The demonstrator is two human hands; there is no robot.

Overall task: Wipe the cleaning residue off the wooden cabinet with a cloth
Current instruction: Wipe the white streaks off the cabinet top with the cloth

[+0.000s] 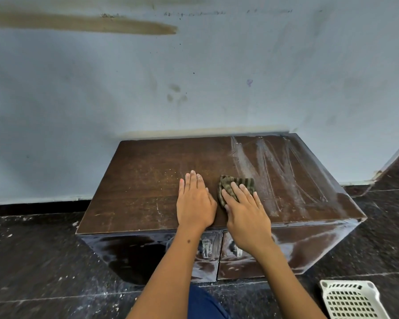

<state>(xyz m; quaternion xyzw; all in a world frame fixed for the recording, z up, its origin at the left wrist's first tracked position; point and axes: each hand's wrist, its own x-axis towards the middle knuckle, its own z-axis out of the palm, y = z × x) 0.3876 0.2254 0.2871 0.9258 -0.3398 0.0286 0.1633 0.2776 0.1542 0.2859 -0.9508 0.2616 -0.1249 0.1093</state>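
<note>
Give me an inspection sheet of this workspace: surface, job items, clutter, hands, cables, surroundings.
Surface: wooden cabinet top, left part looks wiped, whitish residue streaks across the right part; smears on the front too.
Job's things: striped cloth flat on the top at the edge of the streaks.
Clutter: white plastic basket on the floor, lower right.
Hands: left hand flat on the bare top; right hand pressing the cloth with straight fingers.
Cables: nothing seen.
Surroundings: stained pale wall behind, dark speckled floor with white flecks.
</note>
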